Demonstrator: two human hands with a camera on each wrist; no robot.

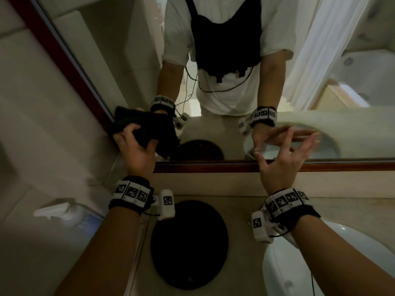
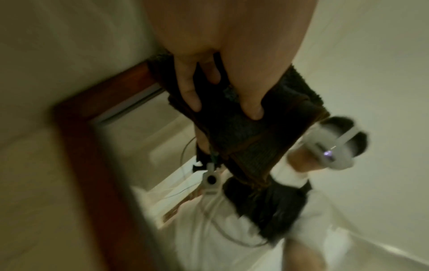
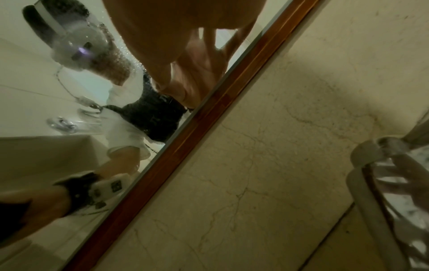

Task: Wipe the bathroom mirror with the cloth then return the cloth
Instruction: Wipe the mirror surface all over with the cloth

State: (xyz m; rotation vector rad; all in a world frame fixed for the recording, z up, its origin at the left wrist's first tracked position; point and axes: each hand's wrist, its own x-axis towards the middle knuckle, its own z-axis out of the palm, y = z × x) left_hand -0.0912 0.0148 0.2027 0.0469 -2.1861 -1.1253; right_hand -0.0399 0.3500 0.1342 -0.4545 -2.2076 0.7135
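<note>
A dark cloth [image 1: 149,129] is bunched in my left hand [image 1: 134,146], which grips it against the lower left corner of the mirror [image 1: 132,60]. In the left wrist view my fingers [image 2: 189,91] curl over the dark cloth [image 2: 234,126] by the red-brown wooden frame [image 2: 74,128]. My right hand [image 1: 284,154] hovers at the mirror's bottom edge with fingers spread and empty, its fingertips close to the glass. The right wrist view shows the right hand [image 3: 197,60] at the glass above the frame [image 3: 209,121]. The mirror reflects a person in a white shirt.
A round black disc [image 1: 189,244] lies on the beige counter [image 1: 239,189] below the mirror. A white sink basin [image 1: 320,270] is at the lower right. A white tissue box [image 1: 57,210] sits at the left by the tiled wall. A glass object [image 3: 394,174] stands at the right.
</note>
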